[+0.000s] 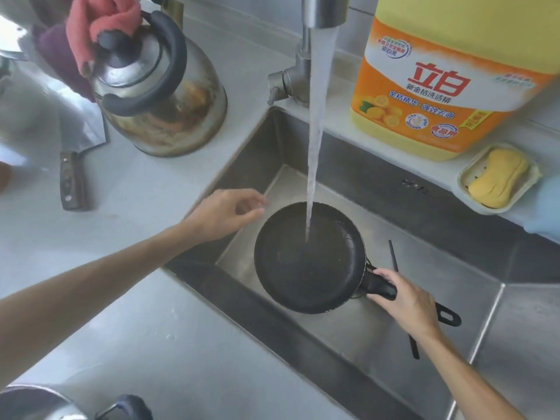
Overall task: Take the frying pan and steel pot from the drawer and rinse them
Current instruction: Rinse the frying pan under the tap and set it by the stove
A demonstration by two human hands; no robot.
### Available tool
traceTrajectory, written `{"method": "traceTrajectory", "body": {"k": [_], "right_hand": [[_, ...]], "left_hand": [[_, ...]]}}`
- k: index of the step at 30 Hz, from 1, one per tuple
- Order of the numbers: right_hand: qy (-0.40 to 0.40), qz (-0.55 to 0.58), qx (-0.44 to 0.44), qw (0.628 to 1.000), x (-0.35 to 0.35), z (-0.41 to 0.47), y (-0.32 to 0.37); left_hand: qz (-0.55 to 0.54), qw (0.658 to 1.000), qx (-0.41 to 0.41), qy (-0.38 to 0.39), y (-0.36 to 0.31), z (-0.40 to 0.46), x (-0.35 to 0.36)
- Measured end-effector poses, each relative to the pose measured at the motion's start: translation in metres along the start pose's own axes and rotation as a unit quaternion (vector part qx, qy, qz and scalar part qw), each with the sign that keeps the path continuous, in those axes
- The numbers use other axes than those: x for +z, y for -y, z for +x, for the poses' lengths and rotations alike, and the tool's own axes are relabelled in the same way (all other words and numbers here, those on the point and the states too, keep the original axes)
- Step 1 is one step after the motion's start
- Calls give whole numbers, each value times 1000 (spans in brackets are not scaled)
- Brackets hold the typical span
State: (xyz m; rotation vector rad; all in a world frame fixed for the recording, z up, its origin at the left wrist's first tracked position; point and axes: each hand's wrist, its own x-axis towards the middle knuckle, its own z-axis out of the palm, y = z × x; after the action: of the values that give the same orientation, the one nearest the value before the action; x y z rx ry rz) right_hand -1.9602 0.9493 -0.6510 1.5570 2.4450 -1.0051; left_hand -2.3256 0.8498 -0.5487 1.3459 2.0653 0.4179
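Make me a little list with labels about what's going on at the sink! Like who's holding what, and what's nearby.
Pan: black frying pan held over the sink, under running water
Water: stream from the tap lands inside the pan
Right hand: right hand grips the pan's handle
Left hand: left hand open, beside the pan's rim, holding nothing
Counter, left: kettle, cleaver
Ledge, right: detergent jug, yellow sponge in a tray

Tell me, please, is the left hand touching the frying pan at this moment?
No: the left hand hovers open just beside the frying pan, clear of its rim, while the right hand alone grips the handle under the running water.
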Motion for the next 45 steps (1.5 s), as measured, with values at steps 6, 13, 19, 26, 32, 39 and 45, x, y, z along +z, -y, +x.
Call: {"method": "traceTrajectory", "body": {"k": [6,13,19,26,32,39,45], "right_hand": [[21,102,32,994,-17,-1,11],[129,83,26,988,-66,17,26],[19,-159,-98,982,-118,23,65],[-72,-45,-81,993,-103,10,39],[59,171,-46,983,-42,10,35],[164,61,-73,982,-73,27,40],[-79,-175,-253,948,-111,17,58]], "left_hand": [[53,988,-37,138,16,0,10],[35,991,-56,117,0,17,-4],[43,983,-98,146,16,4,41],[19,997,6,-75,-4,-24,27],[184,972,104,-104,-50,-40,-39],[189,973,-79,103,-24,-28,-28],[91,970,-141,174,3,-22,36]]}}
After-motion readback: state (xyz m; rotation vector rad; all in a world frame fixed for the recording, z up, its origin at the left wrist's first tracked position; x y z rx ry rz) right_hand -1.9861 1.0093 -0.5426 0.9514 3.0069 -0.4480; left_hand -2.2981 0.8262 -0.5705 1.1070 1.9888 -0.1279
